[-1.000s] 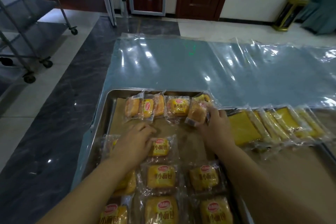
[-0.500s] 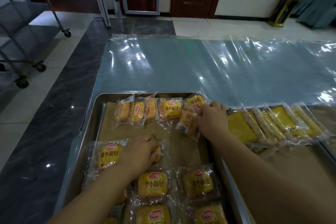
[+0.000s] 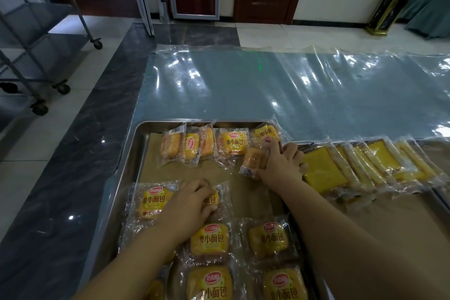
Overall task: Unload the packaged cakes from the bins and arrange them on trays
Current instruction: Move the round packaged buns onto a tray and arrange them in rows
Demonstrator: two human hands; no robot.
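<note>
Head: left grip (image 3: 192, 202), right grip (image 3: 280, 165) clutch cakes (image 3: 253, 159) palm-down.

I see the left arm (image 3: 136, 256) and right arm (image 3: 353, 238), both bare. The left hand (image 3: 192, 202) and right hand (image 3: 280, 163) are bare too.

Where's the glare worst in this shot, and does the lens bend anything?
Head view: glare streaks are brightest on the clear plastic sheet, with small highlights on the cake wrappers; the wide lens leans the metal rack at the left edge.
</note>
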